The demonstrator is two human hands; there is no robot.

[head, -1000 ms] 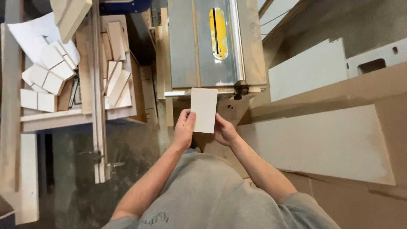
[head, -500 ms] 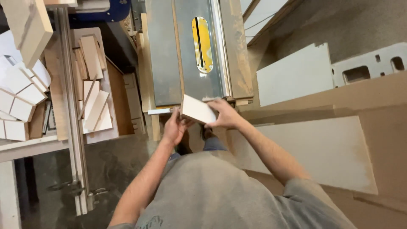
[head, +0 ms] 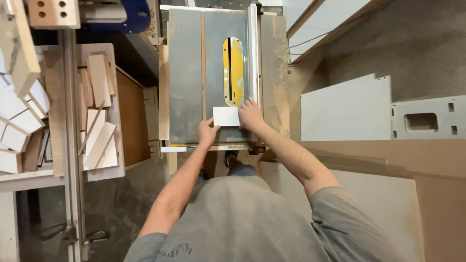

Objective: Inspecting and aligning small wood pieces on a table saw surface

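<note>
Workshop floor was dusty concrete, with a table saw (head: pixel 221 73) as the desk and the person standing at its near edge. Small white panel (head: pixel 226 116) lay flat on the saw top, just short of the yellow blade insert (head: pixel 232 70) ahead of it. Left hand (head: pixel 208 132) gripped the panel's near-left corner, fingers on top and pressed down, thumb at the near edge. Right hand (head: pixel 251 114) lay flat with fingers spread at the panel's right edge, holding it toward the metal fence (head: pixel 253 53), which ran straight ahead from that hand. Neither grip was closed round the piece; both only pressed on it. Whether the blade stood above the insert could not be told. Panel looked thin, stiff and light, with a smooth laminated face, so probably slippery under bare fingers; best held by flat downward pressure on the near corners and the fence-side edge, fingers kept away from the slot. To the left of the left hand, well apart, a shelf (head: pixel 99 104) held wooden offcuts (head: pixel 98 80), and white board pieces (head: pixel 22 121) lay further left. To the right of the right hand, large grey boards (head: pixel 347 109) leaned on the floor, with brown sheet stock (head: pixel 437 160) nearer the person.
</note>
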